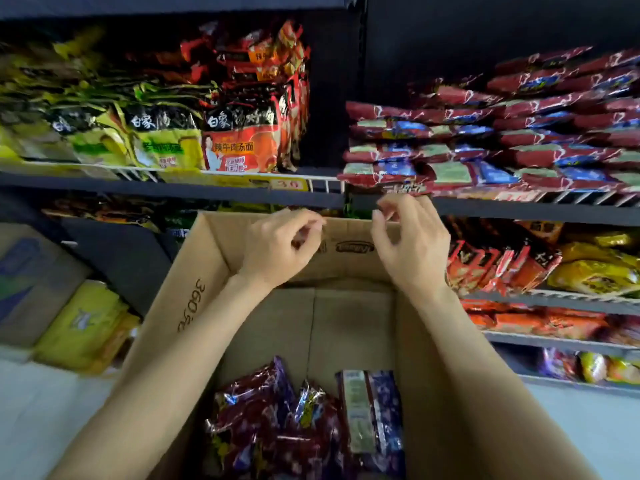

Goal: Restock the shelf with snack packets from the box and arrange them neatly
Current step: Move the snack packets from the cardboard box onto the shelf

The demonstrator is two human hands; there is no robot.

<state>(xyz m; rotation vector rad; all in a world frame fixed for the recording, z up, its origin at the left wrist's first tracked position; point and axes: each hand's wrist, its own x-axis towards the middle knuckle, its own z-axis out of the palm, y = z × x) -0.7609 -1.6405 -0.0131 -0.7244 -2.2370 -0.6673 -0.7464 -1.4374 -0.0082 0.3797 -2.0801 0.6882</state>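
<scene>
Both hands hover at frame centre above the open box (pixel 194 299), just below the shelf (pixel 519 209) edge. Left hand (pixel 277 247): fingers loosely curled, holding nothing. Right hand (pixel 412 244): likewise curled and empty. Red-and-blue packets (pixel 304 417) lie in the box, lower centre. Matching stacks (pixel 485 147) fill the shelf, upper right.

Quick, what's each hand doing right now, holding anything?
Left hand: open, fingers loosely curled, holding nothing, above the box.
Right hand: open, fingers loosely curled, holding nothing.
</scene>
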